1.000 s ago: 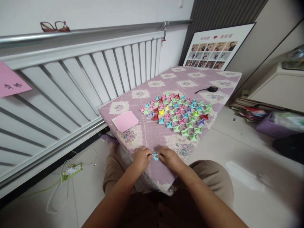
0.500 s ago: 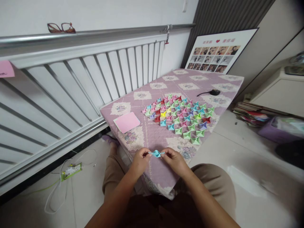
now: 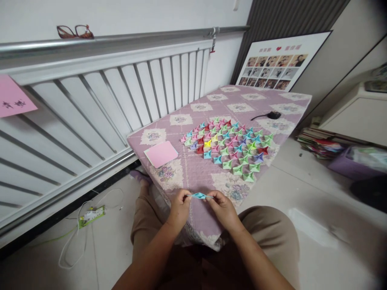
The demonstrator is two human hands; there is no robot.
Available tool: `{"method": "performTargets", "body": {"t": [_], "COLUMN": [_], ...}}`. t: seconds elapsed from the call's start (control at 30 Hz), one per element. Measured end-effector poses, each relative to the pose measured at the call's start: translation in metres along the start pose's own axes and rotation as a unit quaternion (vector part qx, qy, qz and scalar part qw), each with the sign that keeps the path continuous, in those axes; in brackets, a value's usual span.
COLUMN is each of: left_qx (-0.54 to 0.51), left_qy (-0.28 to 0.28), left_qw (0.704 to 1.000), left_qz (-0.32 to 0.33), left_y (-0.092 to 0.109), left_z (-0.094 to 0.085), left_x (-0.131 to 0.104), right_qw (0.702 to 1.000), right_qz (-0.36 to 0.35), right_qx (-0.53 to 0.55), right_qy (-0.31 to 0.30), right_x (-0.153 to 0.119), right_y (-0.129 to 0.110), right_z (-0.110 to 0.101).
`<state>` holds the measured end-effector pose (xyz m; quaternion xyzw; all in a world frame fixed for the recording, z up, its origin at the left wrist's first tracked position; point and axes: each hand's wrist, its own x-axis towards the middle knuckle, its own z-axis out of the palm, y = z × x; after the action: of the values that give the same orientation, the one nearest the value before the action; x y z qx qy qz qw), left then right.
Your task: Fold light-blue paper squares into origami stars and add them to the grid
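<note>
A blue folded paper boat [image 3: 199,195] is stretched between my two hands, above the near part of the table. My left hand [image 3: 180,205] pinches its left tip between thumb and fingers. The right tip is pinched the same way by my right hand [image 3: 223,209]. Beyond them, many small folded paper boats [image 3: 225,152] in green, pink, blue, red, yellow and purple stand in slanting rows on the cloth. Left of these lies a stack of square paper sheets [image 3: 161,154], pink on top.
A purple flowered cloth covers the table [image 3: 198,173]. A black object with a short cord [image 3: 273,115] lies farther back. A white radiator [image 3: 145,88] runs along the left, with eyeglasses [image 3: 75,32] on its pipe. A power strip [image 3: 92,216] and cables lie on the floor.
The blue paper boat looks flatter and more drawn out lengthwise, and my hands are slightly farther apart. The view has shifted a little; the pink note on the radiator shows more.
</note>
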<state>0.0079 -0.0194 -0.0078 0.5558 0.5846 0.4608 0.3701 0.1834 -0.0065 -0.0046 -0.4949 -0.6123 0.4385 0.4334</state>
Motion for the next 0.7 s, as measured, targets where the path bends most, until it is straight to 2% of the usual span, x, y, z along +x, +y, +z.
{"method": "performTargets", "body": {"t": [0.13, 0.3, 0.53, 0.7], "left_qx": [0.07, 0.198, 0.268, 0.285], "left_qy": [-0.039, -0.102, -0.108, -0.112], "left_qw": [0.996, 0.968, 0.949, 0.943], "left_qz": [0.04, 0.112, 0.126, 0.129], "left_y": [0.0, 0.004, 0.0, -0.002], "left_z": [-0.003, -0.007, -0.004, -0.004], "left_x": [0.001, 0.0, 0.0, 0.0], "right_qw": [0.997, 0.979, 0.944, 0.911], "right_qz": [-0.017, -0.066, -0.136, -0.113], "right_qx": [-0.069, -0.186, -0.297, -0.39], "right_qy": [-0.008, -0.044, -0.039, -0.074], "right_x": [-0.001, -0.003, 0.001, 0.007], "right_y": [0.004, 0.009, -0.004, -0.022], "right_z": [-0.004, -0.01, -0.007, 0.005]}}
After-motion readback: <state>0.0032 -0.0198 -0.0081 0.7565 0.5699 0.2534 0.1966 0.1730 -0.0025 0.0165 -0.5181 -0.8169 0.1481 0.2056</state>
